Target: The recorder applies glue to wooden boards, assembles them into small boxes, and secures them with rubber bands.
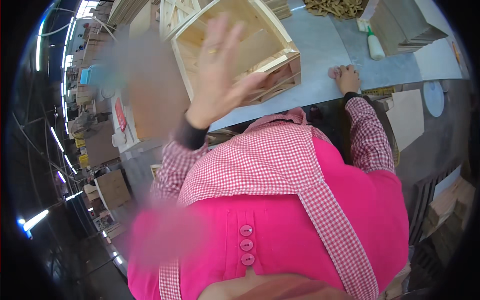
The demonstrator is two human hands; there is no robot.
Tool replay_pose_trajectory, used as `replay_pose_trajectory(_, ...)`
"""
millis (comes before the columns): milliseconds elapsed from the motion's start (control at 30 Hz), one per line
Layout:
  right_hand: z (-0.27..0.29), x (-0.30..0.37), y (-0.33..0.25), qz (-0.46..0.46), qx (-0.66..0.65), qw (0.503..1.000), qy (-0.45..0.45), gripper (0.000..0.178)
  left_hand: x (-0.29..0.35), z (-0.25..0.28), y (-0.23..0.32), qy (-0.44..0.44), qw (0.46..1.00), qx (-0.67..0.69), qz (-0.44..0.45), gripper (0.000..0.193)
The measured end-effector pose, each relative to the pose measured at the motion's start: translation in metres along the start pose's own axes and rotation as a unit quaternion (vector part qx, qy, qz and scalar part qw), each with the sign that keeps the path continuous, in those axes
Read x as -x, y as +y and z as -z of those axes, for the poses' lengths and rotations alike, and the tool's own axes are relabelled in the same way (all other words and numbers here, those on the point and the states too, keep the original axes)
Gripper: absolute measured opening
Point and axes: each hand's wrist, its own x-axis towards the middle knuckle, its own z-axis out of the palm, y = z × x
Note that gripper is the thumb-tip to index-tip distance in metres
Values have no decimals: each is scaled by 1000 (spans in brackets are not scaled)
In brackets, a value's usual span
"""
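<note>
An open pale wooden box [295, 62] with crossed slats on its near side rests on the grey-blue table [320, 45]. My left hand [217, 80] is open over the box's left part, its fingers spread and blurred; a ring shows on one finger. Whether it touches the wood I cannot tell. At the table's near edge, right of the box, my right hand [349, 79] has its fingers curled on a small pinkish thing [334, 73], too small to name.
A white squeeze bottle with a green cap [375, 46] lies at the far right, beside stacked thin boards [407, 25]. Small tan pieces [334, 7] are heaped at the back. A light blue round stool [433, 98] stands right of the table. Grey blur hides part of the left side.
</note>
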Motion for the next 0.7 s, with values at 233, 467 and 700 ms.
replay_pose_trajectory(233, 82, 20, -79, 110, -598, 789, 83, 18, -28, -43, -4, -131, 990, -44, 19, 72)
replay_pose_trajectory(467, 146, 47, -130, 252, -670, 681, 153, 20, -34, -47, -3, -131, 990, -42, 14, 70)
replay_pose_trajectory(700, 146, 54, -129, 153, -728, 666, 51, 19, -31, -44, -3, -134, 990, -48, 20, 69)
